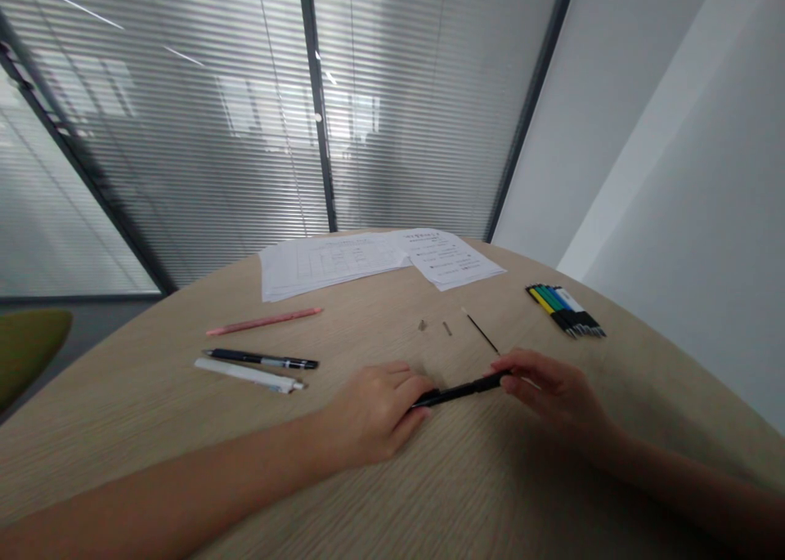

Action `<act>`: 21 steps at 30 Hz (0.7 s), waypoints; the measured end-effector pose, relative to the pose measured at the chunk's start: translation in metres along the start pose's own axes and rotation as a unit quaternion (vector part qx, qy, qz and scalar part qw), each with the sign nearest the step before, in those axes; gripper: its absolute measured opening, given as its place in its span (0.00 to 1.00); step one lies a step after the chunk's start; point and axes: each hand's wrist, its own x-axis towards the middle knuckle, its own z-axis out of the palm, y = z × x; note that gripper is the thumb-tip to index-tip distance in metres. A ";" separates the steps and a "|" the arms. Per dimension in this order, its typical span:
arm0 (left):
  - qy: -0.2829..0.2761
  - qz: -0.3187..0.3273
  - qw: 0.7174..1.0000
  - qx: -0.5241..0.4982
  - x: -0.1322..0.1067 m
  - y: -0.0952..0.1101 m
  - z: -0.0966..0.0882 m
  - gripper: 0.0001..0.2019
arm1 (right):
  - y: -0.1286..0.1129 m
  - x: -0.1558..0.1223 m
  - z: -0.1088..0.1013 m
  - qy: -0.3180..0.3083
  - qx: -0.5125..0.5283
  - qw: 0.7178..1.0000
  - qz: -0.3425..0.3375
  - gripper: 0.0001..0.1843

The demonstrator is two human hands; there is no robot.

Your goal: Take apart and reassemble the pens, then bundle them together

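Observation:
A black pen (461,392) is held low over the wooden table (466,486) between both hands. My left hand (375,411) pinches its left end with fingers curled. My right hand (552,388) grips its right end with closed fingertips. Just beyond the pen lie a thin black refill (482,333), a small spring (447,328) and a tiny metal part (422,324), all loose on the table.
To the left lie a pink pencil (264,321), a black pen (262,359) and a white pen (248,374). Printed sheets (343,262) lie at the far edge. A row of coloured pens (565,309) sits at the right. A green chair (28,343) stands at the left.

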 end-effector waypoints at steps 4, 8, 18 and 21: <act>-0.011 0.007 1.000 -0.003 0.000 0.001 -0.002 0.08 | 0.002 0.000 0.000 -0.019 -0.022 1.000 -0.011 0.07; -0.011 0.013 1.000 -0.001 0.000 0.001 -0.002 0.08 | 0.000 0.000 0.001 -0.028 -0.029 0.999 -0.025 0.07; 0.011 -0.081 0.996 -0.021 0.001 -0.002 0.001 0.10 | 0.011 0.010 -0.003 0.043 -0.072 0.996 -0.022 0.16; 0.024 -0.121 0.991 -0.046 0.001 -0.003 0.000 0.11 | 0.024 0.019 -0.008 0.064 -0.165 0.984 -0.037 0.15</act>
